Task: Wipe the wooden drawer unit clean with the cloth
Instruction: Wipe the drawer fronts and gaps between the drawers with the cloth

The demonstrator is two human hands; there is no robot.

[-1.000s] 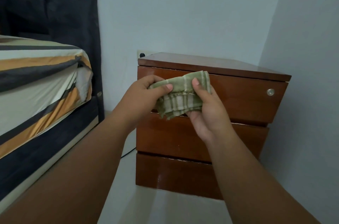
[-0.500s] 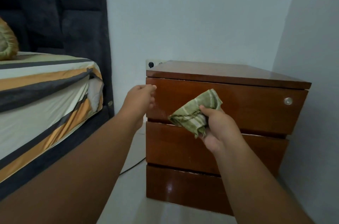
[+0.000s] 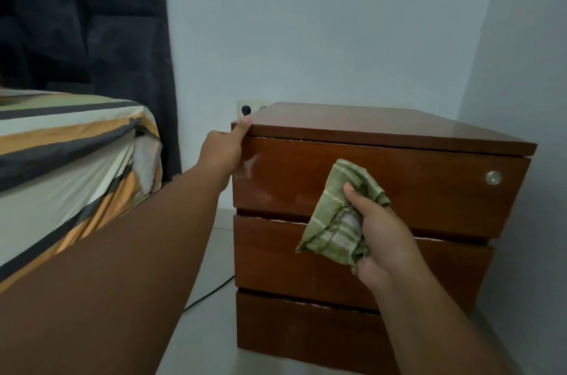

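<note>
The wooden drawer unit [image 3: 429, 199] is a glossy red-brown box with three drawer fronts, standing in a corner of white walls. A round metal lock [image 3: 493, 177] sits at the top drawer's right end. Pale smears show on the top drawer's left part. My right hand [image 3: 380, 230] grips a bunched green checked cloth [image 3: 337, 221] in front of the top and middle drawers. My left hand [image 3: 224, 149] holds the unit's top left corner, thumb on the top edge.
A bed [image 3: 70, 166] with a striped sheet lies to the left, against a dark padded headboard [image 3: 92, 21]. A wall socket [image 3: 245, 109] sits behind the unit's left corner. A thin black cable [image 3: 205, 298] runs over the pale floor.
My left hand let go of the cloth and moved up to the unit's top left corner. My right hand kept the cloth and lowered it slightly in front of the drawers.
</note>
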